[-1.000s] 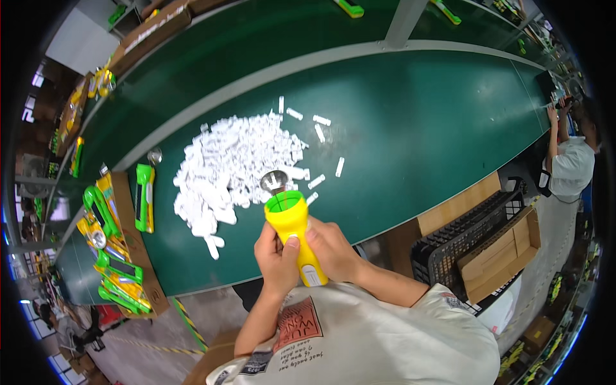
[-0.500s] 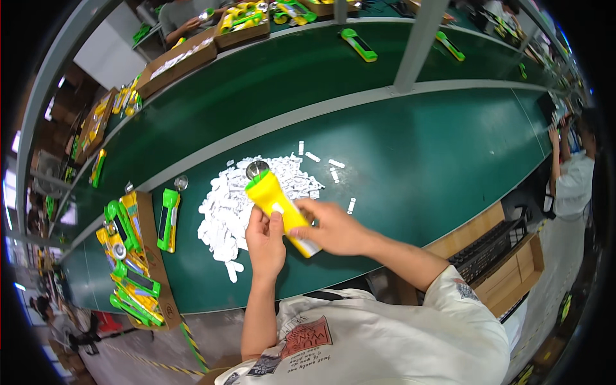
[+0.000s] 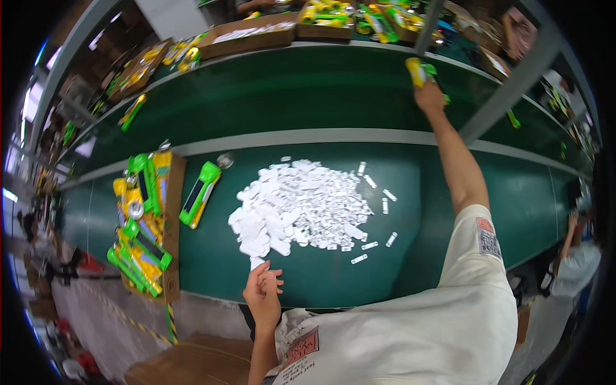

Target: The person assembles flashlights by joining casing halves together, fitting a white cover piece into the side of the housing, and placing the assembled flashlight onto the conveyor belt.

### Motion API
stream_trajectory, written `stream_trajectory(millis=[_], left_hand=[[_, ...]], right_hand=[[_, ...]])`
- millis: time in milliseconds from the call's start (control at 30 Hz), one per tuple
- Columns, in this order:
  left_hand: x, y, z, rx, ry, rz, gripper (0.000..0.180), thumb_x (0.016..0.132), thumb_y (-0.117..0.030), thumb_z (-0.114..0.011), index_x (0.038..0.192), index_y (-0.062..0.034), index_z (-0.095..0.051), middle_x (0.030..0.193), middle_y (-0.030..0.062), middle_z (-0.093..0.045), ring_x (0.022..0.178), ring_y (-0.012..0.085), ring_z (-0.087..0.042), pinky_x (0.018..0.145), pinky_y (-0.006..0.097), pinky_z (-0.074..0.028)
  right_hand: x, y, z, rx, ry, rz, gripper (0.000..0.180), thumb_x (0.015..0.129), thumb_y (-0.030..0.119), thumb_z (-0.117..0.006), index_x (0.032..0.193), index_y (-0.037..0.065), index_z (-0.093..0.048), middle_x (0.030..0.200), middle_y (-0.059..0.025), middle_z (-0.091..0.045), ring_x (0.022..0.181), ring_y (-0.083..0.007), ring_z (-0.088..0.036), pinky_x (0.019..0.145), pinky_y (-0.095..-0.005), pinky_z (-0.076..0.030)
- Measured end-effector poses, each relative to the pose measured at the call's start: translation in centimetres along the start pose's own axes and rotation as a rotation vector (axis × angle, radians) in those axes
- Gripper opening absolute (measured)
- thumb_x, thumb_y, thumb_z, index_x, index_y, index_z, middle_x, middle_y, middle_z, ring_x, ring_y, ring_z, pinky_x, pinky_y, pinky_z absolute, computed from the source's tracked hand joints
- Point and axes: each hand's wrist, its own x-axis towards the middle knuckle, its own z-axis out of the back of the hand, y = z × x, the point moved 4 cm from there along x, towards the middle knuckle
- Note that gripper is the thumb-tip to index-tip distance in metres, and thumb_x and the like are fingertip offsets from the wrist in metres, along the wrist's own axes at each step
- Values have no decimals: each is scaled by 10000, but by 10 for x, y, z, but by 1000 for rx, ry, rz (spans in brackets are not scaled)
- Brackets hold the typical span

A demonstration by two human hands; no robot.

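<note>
My right hand [image 3: 428, 96] is stretched far out over the upper green belt [image 3: 289, 96] and grips a yellow-and-green flashlight [image 3: 419, 69]. My left hand [image 3: 263, 294] rests at the near edge of the lower green table [image 3: 449, 212], fingers loosely apart, touching a small white paper slip [image 3: 256, 262]. A big heap of white paper slips [image 3: 301, 205] lies just beyond the left hand.
A green flashlight [image 3: 200, 192] lies left of the heap. A cardboard tray [image 3: 172, 224] with several yellow and green flashlights sits at the left. Boxes of more flashlights [image 3: 256, 35] line the far side. Another person [image 3: 577, 256] stands at the right.
My right arm has swung the yellow flashlight away from the heap and out to the far belt. My left hand has let go of it and dropped to the table edge.
</note>
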Motion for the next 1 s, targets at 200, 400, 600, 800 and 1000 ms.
stream_trajectory(millis=[200,400,600,800,1000], left_hand=[[1,-8,25,63,-203,-33,236,943,-102,-507,1143,20,-537,878,85,-652,680,81,-568,554,193,-439],[61,-20,71,629,-312,-319,185,875,-112,-602,1017,6,-611,754,82,-657,665,146,-608,616,280,-476],[191,-71,59,1148,-246,-737,365,826,-268,-659,1071,-9,-584,1003,175,-628,988,333,-580,842,416,-451],[248,-59,48,1298,-46,-331,501,784,-426,-677,1026,-2,-565,972,210,-632,940,385,-598,791,452,-470],[242,-61,50,1221,-61,-367,423,839,-374,-637,974,11,-524,952,236,-611,914,402,-589,773,467,-463]], right_hand=[[6,-14,-12,-165,235,3,448,848,373,-557,1151,44,-533,1091,-198,-622,1013,-359,-608,836,-485,-491],[-77,31,30,86,-96,298,443,836,272,-594,1211,54,-506,1201,-160,-541,1127,-345,-509,892,-480,-447],[-143,38,55,495,-113,305,287,836,196,-580,1091,64,-577,1073,-128,-611,1035,-325,-542,862,-441,-437],[-192,47,93,723,-69,296,180,848,126,-540,1000,43,-584,999,-126,-619,987,-318,-547,845,-407,-440],[-237,57,118,817,-12,268,110,843,77,-564,933,27,-599,898,-129,-618,901,-309,-573,804,-378,-448]])
